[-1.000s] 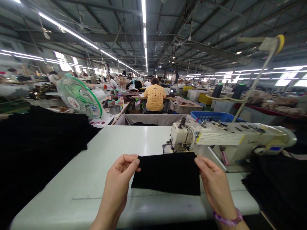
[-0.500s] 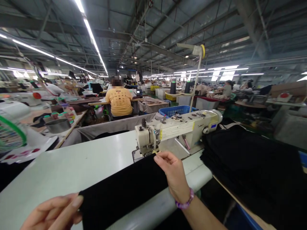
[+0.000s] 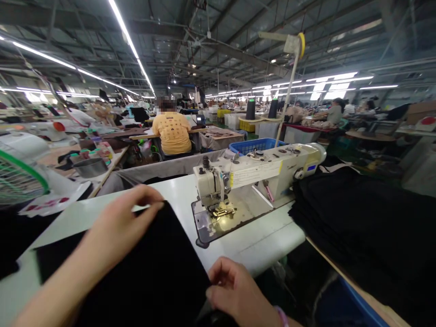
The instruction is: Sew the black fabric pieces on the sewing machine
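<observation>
1. Right hand [image 3: 238, 290], nearest: fingers curled, clamped on the matte black cloth [image 3: 153, 272] edge.
2. Left hand [image 3: 119, 227]: fingertips pinched together on the cloth's far corner; cloth drapes over the smooth white table [image 3: 265, 240].
3. Beyond, right: boxy cream sewing machine [image 3: 259, 175].

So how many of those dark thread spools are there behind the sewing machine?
2. One dark spool stands behind the sewing machine, the second just right of it, beside the slanted pole. Others may be hidden farther back.
</observation>
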The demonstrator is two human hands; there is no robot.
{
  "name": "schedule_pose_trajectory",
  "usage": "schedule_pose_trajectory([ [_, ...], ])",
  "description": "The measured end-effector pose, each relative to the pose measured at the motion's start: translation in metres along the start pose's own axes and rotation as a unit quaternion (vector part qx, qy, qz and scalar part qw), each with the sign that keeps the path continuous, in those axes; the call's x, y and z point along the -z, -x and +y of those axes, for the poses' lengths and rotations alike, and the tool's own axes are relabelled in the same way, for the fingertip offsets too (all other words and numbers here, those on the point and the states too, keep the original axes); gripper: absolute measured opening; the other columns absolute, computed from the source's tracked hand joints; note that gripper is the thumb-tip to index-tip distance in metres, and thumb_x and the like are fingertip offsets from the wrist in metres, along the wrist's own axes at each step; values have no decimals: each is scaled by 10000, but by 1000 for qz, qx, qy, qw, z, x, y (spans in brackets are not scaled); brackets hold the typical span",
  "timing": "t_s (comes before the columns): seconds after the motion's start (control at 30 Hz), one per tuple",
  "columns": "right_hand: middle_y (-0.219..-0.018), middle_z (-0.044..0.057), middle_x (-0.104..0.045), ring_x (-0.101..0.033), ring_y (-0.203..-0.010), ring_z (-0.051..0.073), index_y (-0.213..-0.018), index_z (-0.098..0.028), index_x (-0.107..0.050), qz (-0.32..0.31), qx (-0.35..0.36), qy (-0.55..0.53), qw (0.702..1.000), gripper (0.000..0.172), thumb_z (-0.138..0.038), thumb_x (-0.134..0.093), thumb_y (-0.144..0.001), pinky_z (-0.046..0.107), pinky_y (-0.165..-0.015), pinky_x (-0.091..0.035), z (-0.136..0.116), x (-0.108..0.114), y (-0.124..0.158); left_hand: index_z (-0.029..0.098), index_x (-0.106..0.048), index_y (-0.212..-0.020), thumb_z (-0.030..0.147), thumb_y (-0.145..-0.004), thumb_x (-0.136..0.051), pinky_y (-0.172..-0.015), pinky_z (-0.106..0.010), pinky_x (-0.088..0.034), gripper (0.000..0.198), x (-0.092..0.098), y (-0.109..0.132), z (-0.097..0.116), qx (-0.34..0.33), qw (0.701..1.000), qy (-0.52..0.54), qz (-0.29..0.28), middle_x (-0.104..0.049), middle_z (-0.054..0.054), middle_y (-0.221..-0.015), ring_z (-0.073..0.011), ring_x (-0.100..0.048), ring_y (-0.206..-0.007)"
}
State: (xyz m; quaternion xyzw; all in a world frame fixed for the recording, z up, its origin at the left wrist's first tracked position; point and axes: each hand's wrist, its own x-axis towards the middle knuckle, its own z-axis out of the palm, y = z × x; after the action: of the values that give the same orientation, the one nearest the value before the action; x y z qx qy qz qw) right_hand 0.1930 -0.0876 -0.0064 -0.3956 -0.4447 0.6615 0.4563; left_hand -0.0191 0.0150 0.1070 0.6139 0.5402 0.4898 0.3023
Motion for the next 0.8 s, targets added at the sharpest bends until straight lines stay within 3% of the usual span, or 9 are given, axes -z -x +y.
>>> schedule_pose_trajectory([
  [0.07,-670,-69,-521,-479,-585,95,-816,-206,-552,67,32,43,996,190,-143,-641,-659,201,-555,-364,32,9,4,238,-645,-571,230,-596,-732,-637,-267,-438,91,-37,-15,-22,-36,994,-63,-81,-623,38,-598,-177,-553,-637],
  [0.13,-737,-45,-566,-539,-649,125,-900,-214,-568,119,68,90,986,241,-120,-626,-686,223,-610,-420,54,20,7,248,-606,-538,206,-593,-650,-610,-284,-411,83,-74,-20,-50,-39,988,-89,-118,-604,29,-549,-186,-538,-592],
  [0.23,-785,-7,-626,-607,-738,165,-881,-220,-621,114,121,216,962,171,-107,-587,-758,254,-692,-475,63,37,13,244,-587,-582,197,-608,-610,-619,-289,-407,58,-110,-19,-82,-34,984,-106,-139,-595,27,-569,-184,-541,-594],
  [0.4,-857,24,-696,-672,-780,181,-921,-229,-659,56,245,366,896,303,-29,-545,-723,251,-710,-529,51,62,14,243,-547,-631,179,-651,-600,-607,-282,-402,85,-118,-22,-95,-24,980,-129,-148,-577,30,-596,-175,-545,-598],
  [0.5,-810,35,-702,-673,-739,187,-936,-223,-641,40,359,442,821,345,-5,-498,-710,257,-675,-537,46,72,10,238,-541,-633,148,-667,-576,-611,-282,-408,102,-118,-30,-95,-17,976,-153,-152,-584,25,-603,-172,-553,-597],
  [0.6,-773,43,-677,-631,-693,190,-911,-210,-633,39,393,515,761,305,-4,-486,-742,277,-616,-508,44,75,5,233,-514,-656,141,-694,-579,-603,-281,-402,119,-125,-38,-99,-4,972,-186,-142,-584,22,-618,-170,-558,-598],
  [0.7,-805,55,-654,-605,-727,200,-885,-199,-631,79,419,528,734,253,-18,-486,-783,310,-632,-494,45,74,1,232,-485,-717,129,-725,-568,-585,-277,-388,133,-134,-42,-106,14,968,-224,-111,-562,26,-628,-169,-557,-600],
  [0.8,-837,57,-665,-607,-782,203,-899,-188,-615,81,448,510,730,259,-7,-470,-783,332,-694,-506,45,74,-2,228,-475,-779,116,-753,-555,-584,-272,-411,140,-137,-44,-113,21,964,-248,-96,-558,28,-650,-167,-575,-611],
])
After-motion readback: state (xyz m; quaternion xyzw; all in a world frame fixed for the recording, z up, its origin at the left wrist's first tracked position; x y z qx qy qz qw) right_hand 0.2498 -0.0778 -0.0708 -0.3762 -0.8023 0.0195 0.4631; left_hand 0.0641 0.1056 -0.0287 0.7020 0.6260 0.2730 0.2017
